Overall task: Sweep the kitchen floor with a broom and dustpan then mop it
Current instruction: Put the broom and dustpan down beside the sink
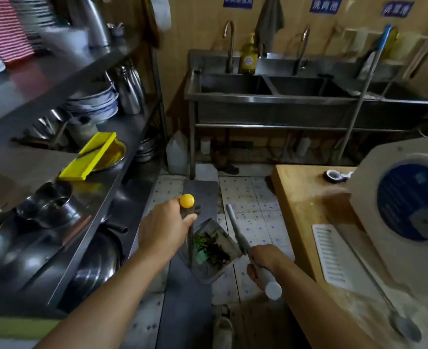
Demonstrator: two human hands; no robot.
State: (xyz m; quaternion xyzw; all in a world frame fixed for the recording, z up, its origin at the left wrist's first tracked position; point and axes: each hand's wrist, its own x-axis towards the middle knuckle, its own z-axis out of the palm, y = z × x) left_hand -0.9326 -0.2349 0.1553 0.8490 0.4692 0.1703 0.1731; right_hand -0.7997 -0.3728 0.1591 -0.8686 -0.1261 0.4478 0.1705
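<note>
Gripping a dark upright handle just below its yellow knob (187,200), the left hand (166,229) is seen with its fingers (190,219) wrapped closed around the shaft, which runs down to a metal dustpan (214,250). The dustpan is held above the tiled floor (255,210), between the two forearms, and is loaded with dark and green debris (209,249). A pale grey broom handle (248,250) is clasped by the right hand (264,263), its fingers curled tight around the lower part of the handle, whose rounded end points toward the camera; the broom's head cannot be made out. A steel shelf unit (102,187) stacked with pots, bowls and a yellow tray (87,157) is seen on the left. A wooden worktop (301,197) carrying a white machine (406,210) stands on the right. A steel triple sink (273,96) is set against the back wall, with a blue-handled mop (366,79) leaned against it.
</note>
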